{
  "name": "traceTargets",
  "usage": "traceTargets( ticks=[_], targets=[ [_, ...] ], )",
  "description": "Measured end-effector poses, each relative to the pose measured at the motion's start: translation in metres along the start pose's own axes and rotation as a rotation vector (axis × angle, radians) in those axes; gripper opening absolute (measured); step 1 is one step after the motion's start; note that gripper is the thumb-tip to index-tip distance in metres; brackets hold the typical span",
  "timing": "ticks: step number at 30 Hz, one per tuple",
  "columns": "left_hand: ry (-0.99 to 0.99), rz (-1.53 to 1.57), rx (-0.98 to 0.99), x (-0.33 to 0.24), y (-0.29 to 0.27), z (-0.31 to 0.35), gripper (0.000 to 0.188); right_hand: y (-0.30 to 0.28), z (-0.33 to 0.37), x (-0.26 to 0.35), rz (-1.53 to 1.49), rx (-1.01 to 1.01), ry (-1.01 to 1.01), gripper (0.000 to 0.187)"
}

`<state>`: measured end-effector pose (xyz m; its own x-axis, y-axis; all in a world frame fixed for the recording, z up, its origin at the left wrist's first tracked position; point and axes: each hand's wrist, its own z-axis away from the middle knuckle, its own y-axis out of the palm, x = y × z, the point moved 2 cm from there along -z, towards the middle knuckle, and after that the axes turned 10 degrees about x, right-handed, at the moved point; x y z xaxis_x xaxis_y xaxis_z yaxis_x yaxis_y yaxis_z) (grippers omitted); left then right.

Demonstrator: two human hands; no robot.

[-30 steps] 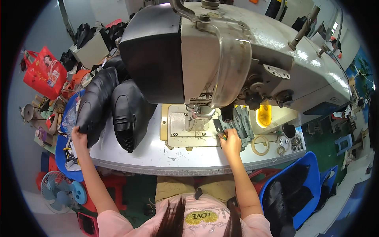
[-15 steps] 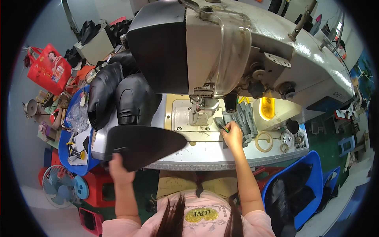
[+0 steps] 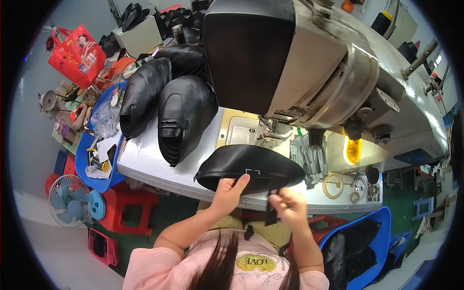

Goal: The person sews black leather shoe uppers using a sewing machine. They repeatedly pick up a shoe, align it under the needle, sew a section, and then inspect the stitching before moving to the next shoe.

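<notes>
In front of the sewing machine, a curved black leather shoe upper hangs over the table's near edge. My left hand pinches its lower edge, thumb on top, just below a small pale corner marking. Close to the right part of that edge is my right hand, somewhat blurred, its fingers closed on a short dark strip that hangs down. Behind the upper, several grey strips lie side by side on the machine bed. The upper partly hides the bed and the presser foot area.
Stacks of black shoe uppers stand left of the machine head. A blue bin with scraps sits beyond the table's left end. At right are a tape roll, bobbins and a blue tub holding black pieces.
The upper has swung from the left to the middle in my left hand. My right hand has left the strips on the bed and come toward me with one. The view has shifted.
</notes>
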<state>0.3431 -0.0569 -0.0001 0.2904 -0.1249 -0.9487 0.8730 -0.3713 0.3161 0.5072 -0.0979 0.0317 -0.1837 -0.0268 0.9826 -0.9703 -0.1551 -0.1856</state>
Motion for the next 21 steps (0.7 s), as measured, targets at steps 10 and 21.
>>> traceTargets(
  ticks=[10,21],
  targets=[
    [-0.003,0.073,0.029,0.000,0.005,-0.004,0.020,0.030,-0.014,-0.015,-0.201,0.124,0.128,0.027],
    [0.008,0.061,0.014,0.000,0.006,-0.005,0.014,0.031,-0.014,-0.018,-0.241,0.109,0.189,0.030]
  ],
)
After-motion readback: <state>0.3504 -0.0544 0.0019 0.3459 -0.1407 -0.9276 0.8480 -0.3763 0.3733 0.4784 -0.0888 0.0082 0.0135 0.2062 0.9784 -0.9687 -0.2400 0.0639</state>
